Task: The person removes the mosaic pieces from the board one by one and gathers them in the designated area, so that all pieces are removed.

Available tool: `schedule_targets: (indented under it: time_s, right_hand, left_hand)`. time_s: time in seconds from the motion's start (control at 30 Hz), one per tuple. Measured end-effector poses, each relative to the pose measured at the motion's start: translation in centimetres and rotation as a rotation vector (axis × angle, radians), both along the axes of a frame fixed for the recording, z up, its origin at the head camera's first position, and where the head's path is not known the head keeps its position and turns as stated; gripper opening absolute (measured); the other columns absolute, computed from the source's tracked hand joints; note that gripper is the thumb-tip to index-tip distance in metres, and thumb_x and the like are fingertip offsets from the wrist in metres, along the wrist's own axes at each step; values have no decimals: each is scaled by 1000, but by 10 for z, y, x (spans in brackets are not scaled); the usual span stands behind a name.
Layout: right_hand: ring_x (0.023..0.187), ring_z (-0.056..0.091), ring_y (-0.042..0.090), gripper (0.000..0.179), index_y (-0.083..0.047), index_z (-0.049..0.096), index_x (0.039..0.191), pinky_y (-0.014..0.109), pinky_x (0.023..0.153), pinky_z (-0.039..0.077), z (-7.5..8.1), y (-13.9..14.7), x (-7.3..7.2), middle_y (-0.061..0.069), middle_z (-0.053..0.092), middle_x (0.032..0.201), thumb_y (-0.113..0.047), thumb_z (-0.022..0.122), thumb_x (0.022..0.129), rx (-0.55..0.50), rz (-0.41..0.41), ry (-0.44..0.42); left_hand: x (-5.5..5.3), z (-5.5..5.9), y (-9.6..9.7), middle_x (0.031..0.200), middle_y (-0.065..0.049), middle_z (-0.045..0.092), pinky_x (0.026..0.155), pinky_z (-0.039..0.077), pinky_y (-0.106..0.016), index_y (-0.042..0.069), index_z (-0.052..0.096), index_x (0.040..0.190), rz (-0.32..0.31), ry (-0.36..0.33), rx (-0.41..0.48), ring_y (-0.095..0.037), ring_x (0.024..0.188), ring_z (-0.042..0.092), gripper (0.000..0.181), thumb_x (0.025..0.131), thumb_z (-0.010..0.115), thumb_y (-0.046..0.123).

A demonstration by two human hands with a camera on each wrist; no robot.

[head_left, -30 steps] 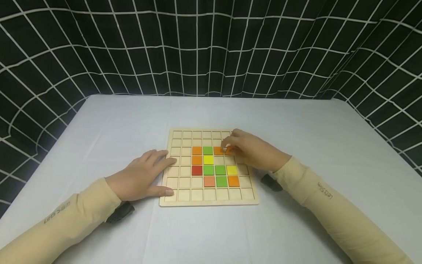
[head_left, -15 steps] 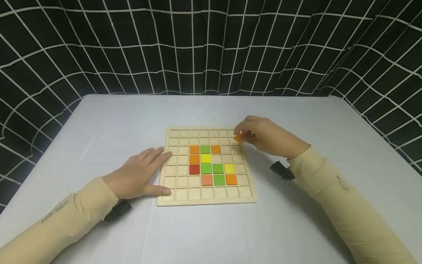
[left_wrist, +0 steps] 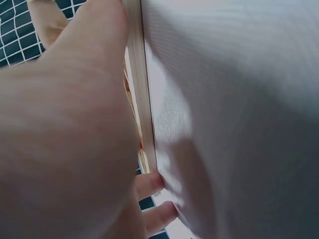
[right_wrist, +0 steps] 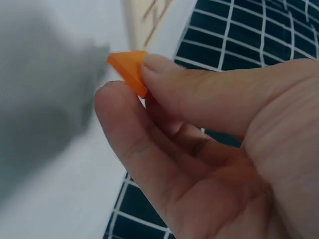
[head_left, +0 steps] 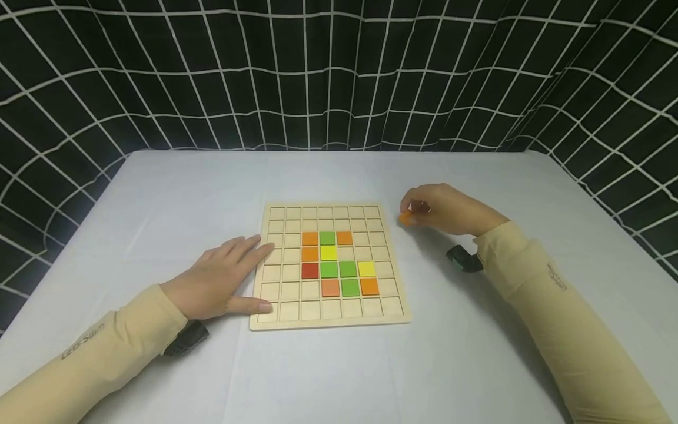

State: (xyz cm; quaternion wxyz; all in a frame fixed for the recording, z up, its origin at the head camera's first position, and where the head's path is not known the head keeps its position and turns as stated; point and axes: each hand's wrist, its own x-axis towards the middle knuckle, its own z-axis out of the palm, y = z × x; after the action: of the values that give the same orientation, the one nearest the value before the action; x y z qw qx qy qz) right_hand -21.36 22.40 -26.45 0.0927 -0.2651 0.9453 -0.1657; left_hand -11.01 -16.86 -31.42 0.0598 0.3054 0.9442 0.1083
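Observation:
A pale wooden grid board [head_left: 288, 291] lies flat on the table, with red, orange, yellow, green and salmon square tiles in its middle cells. My left hand [head_left: 217, 280] rests at the board's left edge, fingers spread, thumb and index fingertip over the rim. In the left wrist view the board's side [left_wrist: 142, 99] runs along that hand. Off the board's upper right side, my right hand [head_left: 442, 209] pinches an orange tile [right_wrist: 128, 68] between thumb and index finger. That tile tilts in the right wrist view, above the white cloth.
White cloth [head_left: 477, 365] covers the table around the board. A black curtain with white grid lines [head_left: 318, 76] stands behind the table and at both sides. Dark wrist devices [head_left: 464, 259] sit under both sleeves.
My right hand has lifted an orange tile out of the third tile row and carried it right, off the board. The left hand stays at the board's edge.

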Motion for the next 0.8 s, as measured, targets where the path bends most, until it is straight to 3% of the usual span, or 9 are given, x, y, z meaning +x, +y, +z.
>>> schedule_targets:
  time_s: [0.2,0.33,0.53,0.8]
  right_hand:
    - [91,55,23,14,-14,65,100,41,84,47,-7,6,-6,3,65,96,-17,71,87,88,-113,-116]
    - [86,54,23,16,-12,65,103,38,77,45,-5,8,-7,6,63,94,-20,68,90,136,-140,-136]
    - [89,54,23,25,-14,62,109,38,77,45,-4,10,-5,8,62,101,-31,66,90,180,-187,-224]
    - [90,55,23,16,-15,63,103,37,78,46,-5,10,-4,6,64,103,-22,65,90,186,-157,-238]
  left_hand:
    - [0,-1,0,150,-24,32,101,34,-61,6,30,149,1,12,-11,-43,135,32,94,82,57,67]
    - [0,-1,0,149,-24,32,101,34,-61,6,29,149,-5,31,-23,-43,135,33,93,83,57,66]
    - [1,-1,0,149,-23,33,100,35,-60,7,29,149,-7,47,-34,-44,134,34,93,83,56,67]
    - [1,-2,0,150,-23,32,101,34,-60,8,29,149,5,45,-49,-44,135,33,93,83,55,68]
